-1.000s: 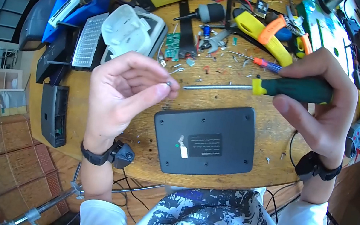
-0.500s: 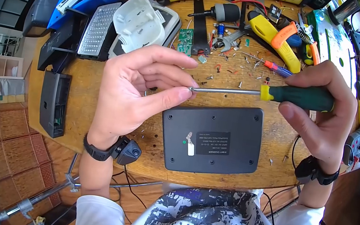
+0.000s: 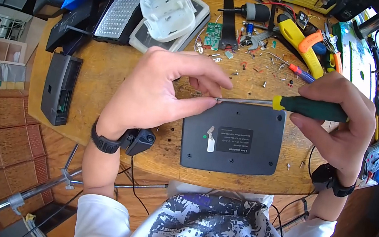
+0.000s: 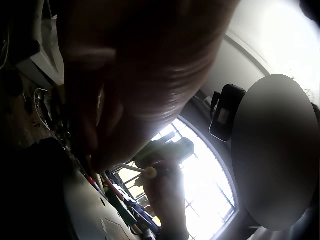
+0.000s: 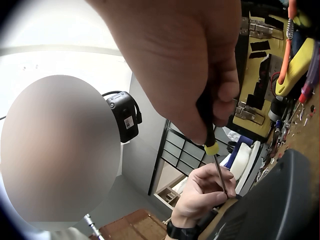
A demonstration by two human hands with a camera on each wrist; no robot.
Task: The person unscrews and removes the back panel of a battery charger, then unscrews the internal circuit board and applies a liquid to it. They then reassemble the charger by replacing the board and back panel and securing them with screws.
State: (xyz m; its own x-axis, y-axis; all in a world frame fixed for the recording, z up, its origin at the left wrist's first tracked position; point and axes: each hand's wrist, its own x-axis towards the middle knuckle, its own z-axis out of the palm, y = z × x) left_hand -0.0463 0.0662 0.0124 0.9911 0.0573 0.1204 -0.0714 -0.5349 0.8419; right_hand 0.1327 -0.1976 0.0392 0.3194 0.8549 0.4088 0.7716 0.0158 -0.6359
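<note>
My left hand [image 3: 165, 83] pinches a tiny screw [image 3: 218, 99] between thumb and finger, over the far left corner of a black battery charger [image 3: 200, 142]. The charger lies underside up on the bench, its label and several screw holes showing. In my right hand [image 3: 350, 142] is a screwdriver [image 3: 311, 108] with a dark green handle and yellow collar, gripped by the handle. Its shaft runs leftward, nearly level, above the charger's far edge, and the tip meets the screw at the left fingertips. In the right wrist view the screwdriver's shaft [image 5: 218, 167] reaches the left hand's fingertips.
Loose screws and scraps litter the wooden bench [image 3: 155, 152] beyond the charger. A white plastic case [image 3: 168, 15] stands at the back left, and a black housing [image 3: 60, 89] lies at the left edge. Yellow-handled tools [image 3: 303, 47] and a red-and-purple screwdriver [image 3: 301, 73] lie at the back right.
The screwdriver tip, apart from the left fingertips at first, has met them at the screw. Both hands have come nearer to the charger, the left moving rightward over its far corner.
</note>
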